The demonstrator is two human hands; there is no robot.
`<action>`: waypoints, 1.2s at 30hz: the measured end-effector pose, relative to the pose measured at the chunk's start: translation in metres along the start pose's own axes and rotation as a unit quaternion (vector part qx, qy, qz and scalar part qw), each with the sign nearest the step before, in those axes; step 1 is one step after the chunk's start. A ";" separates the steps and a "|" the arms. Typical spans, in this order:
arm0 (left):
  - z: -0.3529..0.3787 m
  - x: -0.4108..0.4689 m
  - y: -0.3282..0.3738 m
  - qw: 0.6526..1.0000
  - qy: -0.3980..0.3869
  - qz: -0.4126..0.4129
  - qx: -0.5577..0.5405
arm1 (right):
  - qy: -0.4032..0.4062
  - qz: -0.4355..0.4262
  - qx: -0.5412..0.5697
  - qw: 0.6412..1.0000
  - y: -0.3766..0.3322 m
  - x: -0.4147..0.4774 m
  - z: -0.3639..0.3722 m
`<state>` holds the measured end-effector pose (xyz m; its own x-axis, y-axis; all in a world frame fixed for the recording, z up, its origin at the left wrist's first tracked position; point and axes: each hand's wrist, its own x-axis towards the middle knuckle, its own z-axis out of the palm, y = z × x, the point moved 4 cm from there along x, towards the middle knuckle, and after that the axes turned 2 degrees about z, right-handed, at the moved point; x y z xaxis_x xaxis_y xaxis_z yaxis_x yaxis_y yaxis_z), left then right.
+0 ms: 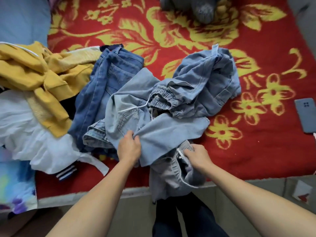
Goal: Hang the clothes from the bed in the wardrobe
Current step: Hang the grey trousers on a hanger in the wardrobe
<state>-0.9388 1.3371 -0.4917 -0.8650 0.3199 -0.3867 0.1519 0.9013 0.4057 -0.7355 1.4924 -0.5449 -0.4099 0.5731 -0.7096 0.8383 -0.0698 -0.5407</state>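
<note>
On the red flowered blanket (266,147) the pale denim trousers (172,132) lie crumpled at the centre; the left hand (129,148) pinches a fold of them at six o'clock. The right hand (198,156), fingers curled, grips the grey garment (167,177) hanging over the blanket's near edge. A yellow sweater (42,74) is heaped at nine o'clock, a phone (306,115) at three

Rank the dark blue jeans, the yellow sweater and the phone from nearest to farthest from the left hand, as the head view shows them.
Starting from the left hand:
1. Dark blue jeans, just up and to its left.
2. Yellow sweater, farther out to the left.
3. Phone, far off on the right side.
</note>
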 end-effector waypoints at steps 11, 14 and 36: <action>-0.148 0.030 0.063 0.996 0.043 0.066 -0.048 | -0.021 -0.267 -0.046 0.962 -0.198 -0.084 -0.123; -0.146 0.012 0.081 0.990 -0.028 0.124 -0.063 | -0.032 -0.296 -0.074 0.952 -0.223 -0.121 -0.148; -0.139 -0.090 0.165 0.945 -0.160 0.258 -0.123 | 0.026 -0.445 0.157 0.881 -0.266 -0.264 -0.288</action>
<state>-0.9016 1.4168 -0.2749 -0.5117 0.8052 -0.2997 0.3639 0.5191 0.7734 -0.7469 1.5945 -0.0837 -0.8305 0.5518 0.0766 0.0486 0.2087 -0.9768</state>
